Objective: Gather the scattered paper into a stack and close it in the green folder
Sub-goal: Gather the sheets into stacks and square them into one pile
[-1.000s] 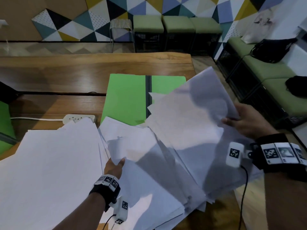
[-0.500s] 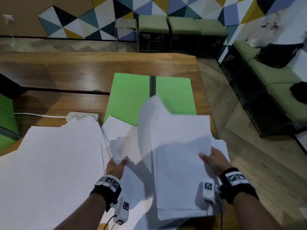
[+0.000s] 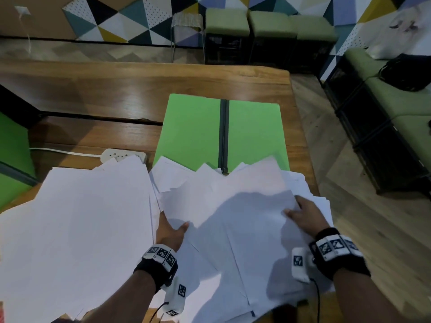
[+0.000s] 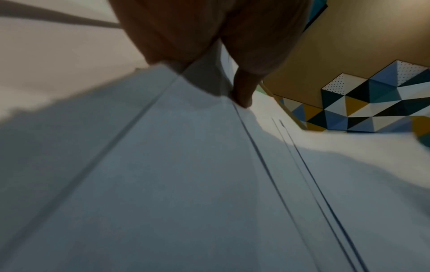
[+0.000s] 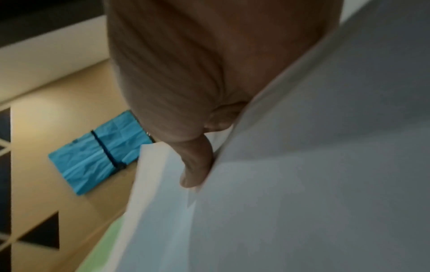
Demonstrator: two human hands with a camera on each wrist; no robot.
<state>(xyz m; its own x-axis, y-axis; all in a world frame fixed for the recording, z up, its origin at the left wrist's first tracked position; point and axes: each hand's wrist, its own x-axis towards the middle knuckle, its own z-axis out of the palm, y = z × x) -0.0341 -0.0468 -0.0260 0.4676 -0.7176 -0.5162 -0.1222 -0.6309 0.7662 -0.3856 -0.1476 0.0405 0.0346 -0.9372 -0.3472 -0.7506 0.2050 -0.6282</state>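
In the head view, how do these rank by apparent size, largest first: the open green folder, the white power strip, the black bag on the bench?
1. green folder
2. black bag, though farther away, so unsure
3. power strip, partly covered by paper

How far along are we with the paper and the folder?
Done: the green folder lies open on the table. In hand: the left hand and right hand each grip a side of a loose bundle of sheets, its edges uneven. Left: the big spread of paper to the left is ungathered; nothing is squared up, and no stack lies fully in the folder, which is not closed.
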